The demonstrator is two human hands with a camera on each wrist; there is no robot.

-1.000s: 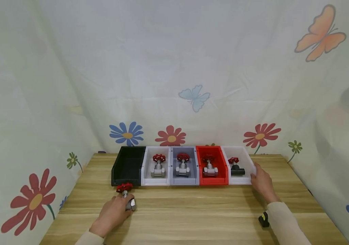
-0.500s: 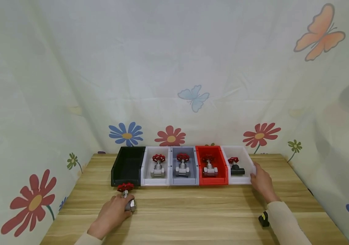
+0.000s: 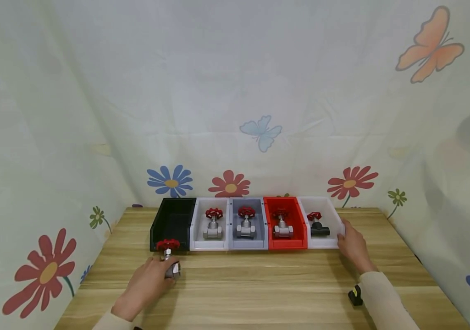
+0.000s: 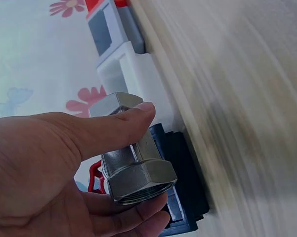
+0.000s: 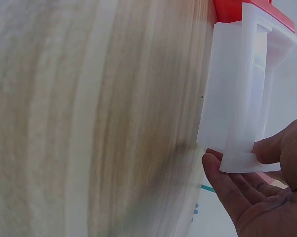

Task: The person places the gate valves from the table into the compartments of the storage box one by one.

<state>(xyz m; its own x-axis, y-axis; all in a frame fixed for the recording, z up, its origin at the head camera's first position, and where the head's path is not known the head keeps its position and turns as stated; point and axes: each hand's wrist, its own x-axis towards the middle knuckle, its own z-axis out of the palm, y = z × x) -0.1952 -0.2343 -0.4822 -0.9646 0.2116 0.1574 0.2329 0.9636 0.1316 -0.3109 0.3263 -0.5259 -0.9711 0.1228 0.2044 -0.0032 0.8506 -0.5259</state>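
My left hand [image 3: 147,283] grips a steel gate valve [image 4: 138,170] by its hexagonal-ended body, thumb on one side and fingers on the other. The valve's red handwheel [image 3: 168,244] points up and overlaps the front edge of the black bin [image 3: 171,223] in the head view. At the right end of the row, my right hand [image 3: 352,245] pinches the side wall of the white bin [image 5: 237,98], thumb inside and fingers outside. In that bin lies a dark valve [image 3: 319,229] with a small red handwheel.
Between those bins stand another white bin [image 3: 199,243], a grey bin [image 3: 235,244] and a red bin [image 3: 288,244], each with a steel valve inside. A small black and yellow object [image 3: 356,295] appears beside the right sleeve. A printed curtain [image 3: 235,91] hangs behind the wooden table [image 3: 251,293].
My left hand has moved the valve slightly up and forward, so its handwheel now overlaps the black bin's front. The right hand has stayed on the white bin.
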